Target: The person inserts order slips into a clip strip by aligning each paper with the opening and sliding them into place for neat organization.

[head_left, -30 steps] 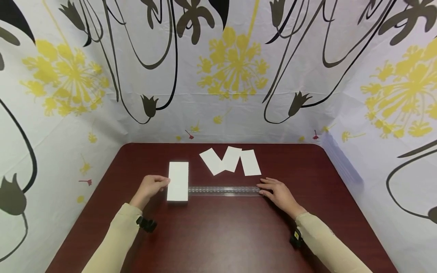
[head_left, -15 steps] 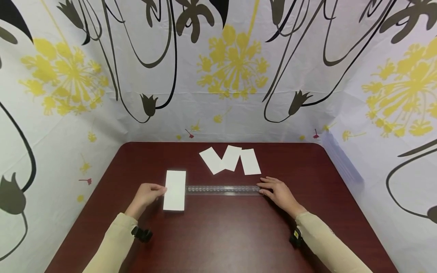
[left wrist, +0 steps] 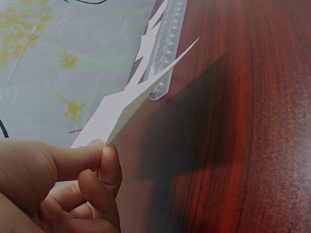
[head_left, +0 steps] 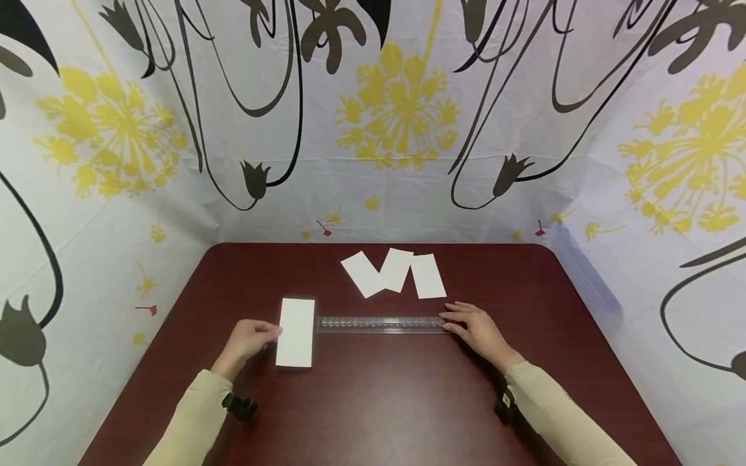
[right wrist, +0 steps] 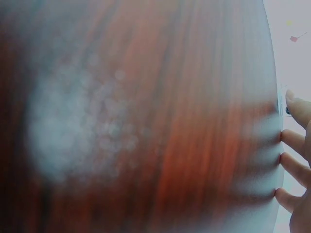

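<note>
A white paper card (head_left: 295, 333) is pinched at its left edge between the thumb and finger of my left hand (head_left: 245, 346). In the left wrist view the card (left wrist: 138, 99) is bent and stands off the table, with a shadow below it. A clear plastic strip (head_left: 379, 325) with a row of raised bumps lies crosswise to the right of the card. At the strip's right end rests my right hand (head_left: 480, 333), fingers spread and thumb near the front edge. The right wrist view shows fingertips (right wrist: 286, 196) on the table; the strip is barely visible there.
Three white cards (head_left: 428, 276) lie at the back of the dark red wooden table (head_left: 373, 401), the left two touching or overlapping. A white cloth (head_left: 373, 213) printed with flowers hangs behind the table and on both sides.
My left hand has moved the card toward me and slightly left, off the strip's left end, which now shows. The right hand and the strip have stayed put.
</note>
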Demonstrator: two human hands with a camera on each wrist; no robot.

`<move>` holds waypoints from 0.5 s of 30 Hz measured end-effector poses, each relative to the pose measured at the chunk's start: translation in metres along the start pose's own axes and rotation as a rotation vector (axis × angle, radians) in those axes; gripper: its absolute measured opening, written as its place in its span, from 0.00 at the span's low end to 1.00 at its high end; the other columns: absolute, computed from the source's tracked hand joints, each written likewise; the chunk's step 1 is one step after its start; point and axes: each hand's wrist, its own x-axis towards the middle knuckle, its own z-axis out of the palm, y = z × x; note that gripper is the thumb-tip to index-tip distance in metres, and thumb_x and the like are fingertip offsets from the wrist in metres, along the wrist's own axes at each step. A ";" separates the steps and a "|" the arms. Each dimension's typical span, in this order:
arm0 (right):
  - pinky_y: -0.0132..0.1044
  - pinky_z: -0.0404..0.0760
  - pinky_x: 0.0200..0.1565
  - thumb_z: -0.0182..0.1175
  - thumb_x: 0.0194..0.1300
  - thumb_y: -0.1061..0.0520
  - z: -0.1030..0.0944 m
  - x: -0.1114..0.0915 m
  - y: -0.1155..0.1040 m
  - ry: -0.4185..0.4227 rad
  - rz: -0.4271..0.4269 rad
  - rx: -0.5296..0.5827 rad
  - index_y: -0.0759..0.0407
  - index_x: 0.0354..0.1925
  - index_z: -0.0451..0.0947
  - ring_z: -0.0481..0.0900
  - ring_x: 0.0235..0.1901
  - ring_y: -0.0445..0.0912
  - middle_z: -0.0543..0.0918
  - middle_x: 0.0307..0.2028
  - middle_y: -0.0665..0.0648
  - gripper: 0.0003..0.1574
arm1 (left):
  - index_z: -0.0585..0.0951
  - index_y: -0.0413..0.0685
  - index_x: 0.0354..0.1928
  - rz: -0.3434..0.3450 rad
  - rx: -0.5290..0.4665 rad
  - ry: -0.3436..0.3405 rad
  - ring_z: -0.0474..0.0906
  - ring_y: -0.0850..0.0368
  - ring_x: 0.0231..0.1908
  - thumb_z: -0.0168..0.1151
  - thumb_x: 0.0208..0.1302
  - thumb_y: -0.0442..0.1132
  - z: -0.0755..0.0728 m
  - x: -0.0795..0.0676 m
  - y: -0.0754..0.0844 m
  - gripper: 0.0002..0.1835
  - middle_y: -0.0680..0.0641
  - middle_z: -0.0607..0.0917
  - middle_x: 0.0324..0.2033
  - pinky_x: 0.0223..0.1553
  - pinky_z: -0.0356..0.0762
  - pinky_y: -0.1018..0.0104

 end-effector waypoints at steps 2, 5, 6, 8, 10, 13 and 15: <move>0.58 0.74 0.63 0.66 0.65 0.53 0.000 0.000 0.000 -0.001 -0.001 0.002 0.53 0.56 0.83 0.70 0.68 0.61 0.79 0.63 0.62 0.21 | 0.86 0.32 0.43 -0.009 0.001 0.003 0.82 0.52 0.34 0.67 0.63 0.40 0.001 -0.001 -0.002 0.15 0.42 0.90 0.33 0.32 0.77 0.68; 0.58 0.74 0.63 0.66 0.65 0.53 0.001 0.000 0.000 -0.002 0.000 0.004 0.54 0.56 0.83 0.70 0.68 0.61 0.79 0.62 0.62 0.21 | 0.86 0.33 0.43 -0.017 0.010 0.009 0.82 0.53 0.35 0.67 0.63 0.41 0.002 -0.003 -0.004 0.15 0.42 0.90 0.33 0.32 0.77 0.68; 0.58 0.74 0.63 0.66 0.65 0.53 0.001 0.000 0.000 -0.002 0.001 0.004 0.54 0.56 0.83 0.70 0.68 0.61 0.79 0.62 0.62 0.21 | 0.86 0.33 0.42 -0.019 0.016 0.011 0.82 0.53 0.35 0.67 0.63 0.41 0.003 -0.004 -0.004 0.15 0.43 0.90 0.32 0.32 0.77 0.68; 0.58 0.74 0.63 0.66 0.65 0.53 0.001 0.000 0.000 -0.001 0.003 0.002 0.54 0.56 0.83 0.70 0.68 0.61 0.79 0.62 0.62 0.21 | 0.87 0.33 0.42 -0.015 0.029 0.014 0.81 0.54 0.34 0.67 0.62 0.41 0.003 -0.005 -0.006 0.15 0.43 0.90 0.32 0.32 0.76 0.68; 0.58 0.74 0.63 0.66 0.65 0.53 0.001 0.000 0.000 0.003 0.002 0.001 0.54 0.56 0.83 0.71 0.68 0.61 0.79 0.63 0.62 0.21 | 0.87 0.34 0.41 -0.014 0.041 0.017 0.79 0.55 0.34 0.67 0.62 0.41 0.004 -0.006 -0.007 0.15 0.43 0.89 0.32 0.31 0.74 0.68; 0.58 0.74 0.63 0.66 0.65 0.52 0.001 0.000 0.000 0.010 0.002 -0.001 0.54 0.55 0.84 0.71 0.67 0.61 0.79 0.62 0.62 0.21 | 0.87 0.33 0.40 -0.008 0.051 0.015 0.78 0.55 0.33 0.67 0.62 0.41 0.004 -0.008 -0.008 0.14 0.43 0.89 0.33 0.31 0.73 0.67; 0.58 0.74 0.63 0.66 0.65 0.52 0.002 0.001 0.000 0.015 0.006 0.001 0.54 0.54 0.84 0.71 0.67 0.61 0.80 0.62 0.62 0.20 | 0.87 0.33 0.39 -0.009 0.048 0.014 0.77 0.55 0.32 0.67 0.62 0.41 0.005 -0.008 -0.009 0.14 0.43 0.88 0.32 0.30 0.72 0.67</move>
